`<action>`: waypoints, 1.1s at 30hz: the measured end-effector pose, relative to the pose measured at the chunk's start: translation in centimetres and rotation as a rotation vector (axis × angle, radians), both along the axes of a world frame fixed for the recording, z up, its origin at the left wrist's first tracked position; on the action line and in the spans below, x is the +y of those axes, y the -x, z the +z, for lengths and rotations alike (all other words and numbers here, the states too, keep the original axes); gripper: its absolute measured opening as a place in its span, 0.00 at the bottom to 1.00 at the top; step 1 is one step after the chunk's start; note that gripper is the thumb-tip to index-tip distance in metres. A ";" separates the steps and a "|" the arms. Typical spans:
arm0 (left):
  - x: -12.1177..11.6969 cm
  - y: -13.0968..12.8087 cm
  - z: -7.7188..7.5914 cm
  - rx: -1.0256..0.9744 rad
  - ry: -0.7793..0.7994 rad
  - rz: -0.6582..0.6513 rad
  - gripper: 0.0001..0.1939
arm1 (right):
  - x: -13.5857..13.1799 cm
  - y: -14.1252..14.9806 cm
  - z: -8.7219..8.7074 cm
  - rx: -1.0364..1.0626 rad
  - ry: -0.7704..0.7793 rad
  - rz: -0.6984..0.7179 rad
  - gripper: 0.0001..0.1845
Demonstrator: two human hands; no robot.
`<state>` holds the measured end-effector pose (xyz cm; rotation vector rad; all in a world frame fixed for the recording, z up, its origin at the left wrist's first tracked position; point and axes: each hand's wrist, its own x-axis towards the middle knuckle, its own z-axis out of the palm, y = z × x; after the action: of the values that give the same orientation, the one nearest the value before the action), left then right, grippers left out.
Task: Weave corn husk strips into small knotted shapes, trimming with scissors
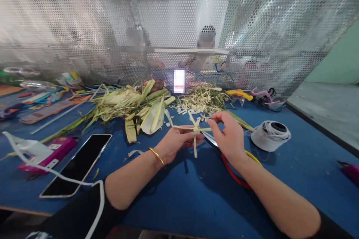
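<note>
My left hand (175,142), a gold bangle on its wrist, pinches several pale husk strips (195,149) that cross one another like a small star. Close to the right arm of that cross is my right hand (228,134), its thumb and forefinger pressed together; whatever they grip is too small to make out. Beneath the right hand and forearm lie scissors (235,173) with red and yellow handles, blades pointing towards the crossed strips. A spool of white thread (269,138) stands to the right of this hand.
A heap of corn husks (126,101) and a pile of shredded scraps (204,99) lie ahead. At left are a black-screened phone (78,164), a magenta box (53,153) and a white cable (56,173). A perforated metal screen (179,15) borders the table's back; people sit beyond it.
</note>
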<state>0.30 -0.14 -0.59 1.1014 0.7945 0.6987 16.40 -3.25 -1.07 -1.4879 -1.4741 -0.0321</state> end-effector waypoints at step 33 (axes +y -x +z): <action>0.7 0.7 0.9 0.090 0.084 0.061 0.12 | -0.2 0.9 -0.7 -0.150 0.449 0.321 0.16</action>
<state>-0.40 0.57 0.30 1.0419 0.9296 0.6648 15.51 -3.41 -1.75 -1.6017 -1.9167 0.4136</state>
